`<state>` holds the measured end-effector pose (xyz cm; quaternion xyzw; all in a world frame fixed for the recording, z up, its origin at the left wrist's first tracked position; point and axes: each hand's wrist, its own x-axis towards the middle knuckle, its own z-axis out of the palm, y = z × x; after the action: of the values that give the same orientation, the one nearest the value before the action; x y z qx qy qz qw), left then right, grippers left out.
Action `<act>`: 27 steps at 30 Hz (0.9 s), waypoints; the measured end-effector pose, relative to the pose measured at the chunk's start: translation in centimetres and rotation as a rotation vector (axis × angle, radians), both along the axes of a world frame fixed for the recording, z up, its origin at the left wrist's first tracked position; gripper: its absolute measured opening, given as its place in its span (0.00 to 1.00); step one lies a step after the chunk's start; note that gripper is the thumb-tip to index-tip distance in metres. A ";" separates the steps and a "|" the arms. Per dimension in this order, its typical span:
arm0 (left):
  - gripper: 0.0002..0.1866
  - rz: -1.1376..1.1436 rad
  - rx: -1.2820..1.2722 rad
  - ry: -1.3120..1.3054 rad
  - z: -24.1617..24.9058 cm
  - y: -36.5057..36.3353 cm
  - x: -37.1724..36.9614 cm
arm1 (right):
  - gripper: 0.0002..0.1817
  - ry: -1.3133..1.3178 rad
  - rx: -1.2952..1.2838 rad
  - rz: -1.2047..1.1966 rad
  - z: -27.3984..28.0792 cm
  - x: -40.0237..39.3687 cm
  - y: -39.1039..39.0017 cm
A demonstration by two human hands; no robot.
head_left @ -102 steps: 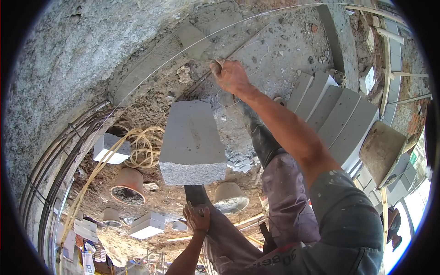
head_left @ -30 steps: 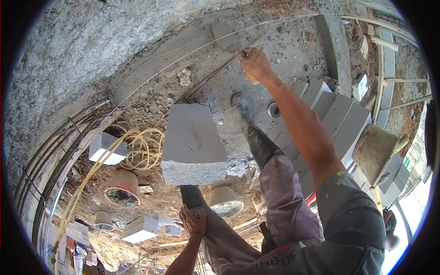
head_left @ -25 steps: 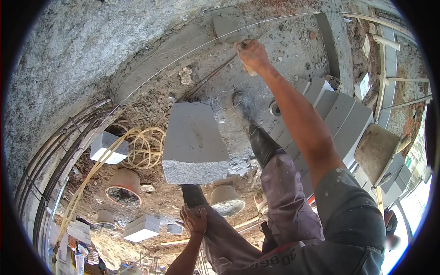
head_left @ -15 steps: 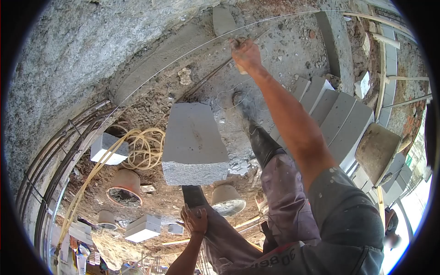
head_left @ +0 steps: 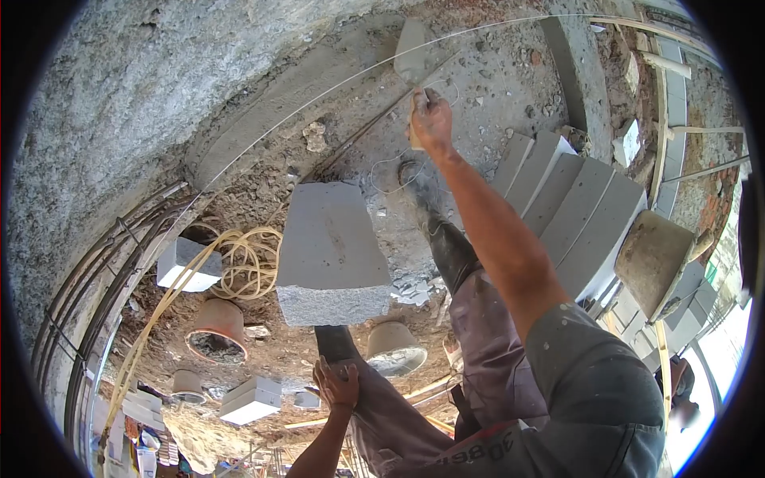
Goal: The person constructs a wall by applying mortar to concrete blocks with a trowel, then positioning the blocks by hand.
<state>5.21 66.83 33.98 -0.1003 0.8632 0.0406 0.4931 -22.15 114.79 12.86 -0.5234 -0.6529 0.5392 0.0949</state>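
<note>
My right hand (head_left: 431, 121) is closed around the handle of a trowel. The grey blade of the trowel (head_left: 411, 52) points away from me, over a band of wet mortar (head_left: 275, 115) along the foot of a rough wall. A taut white string crosses over the blade in view. My left hand (head_left: 338, 385) lies on my left leg near the knee, fingers apart and holding nothing. Between that hand and the mortar is a large grey block (head_left: 333, 239) with a rough near face.
Grey blocks (head_left: 570, 203) are stacked at the right beside a bucket (head_left: 655, 263). Further buckets (head_left: 217, 328), a coiled yellowish hose (head_left: 249, 263) and a white-faced block (head_left: 190, 263) lie left. Steel bars (head_left: 100, 295) run along the left wall. The string (head_left: 335, 85) arcs across the work.
My right hand has moved slightly right and down in view, and the trowel blade has shifted right with it. My left hand stays on my leg.
</note>
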 end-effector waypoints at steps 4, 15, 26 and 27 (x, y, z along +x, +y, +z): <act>0.48 -0.026 0.014 -0.009 -0.4 -0.3 0.3 | 0.16 0.119 -0.086 0.061 -3.9 0.0 -1.4; 0.49 0.064 0.015 -0.011 -0.3 -0.5 0.6 | 0.14 -0.275 0.551 1.106 -3.3 3.0 -9.0; 0.49 0.130 -0.065 -0.030 -0.4 1.2 0.4 | 0.21 -0.148 1.014 1.256 -4.9 0.8 -1.6; 0.49 0.128 -0.033 0.002 -0.8 0.7 1.2 | 0.21 -0.209 1.017 1.282 -3.8 1.2 0.8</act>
<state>6.39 67.56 33.18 -0.1635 0.8561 0.0580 0.4869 -20.94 115.61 9.02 0.0103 -0.9948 0.0758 -0.0669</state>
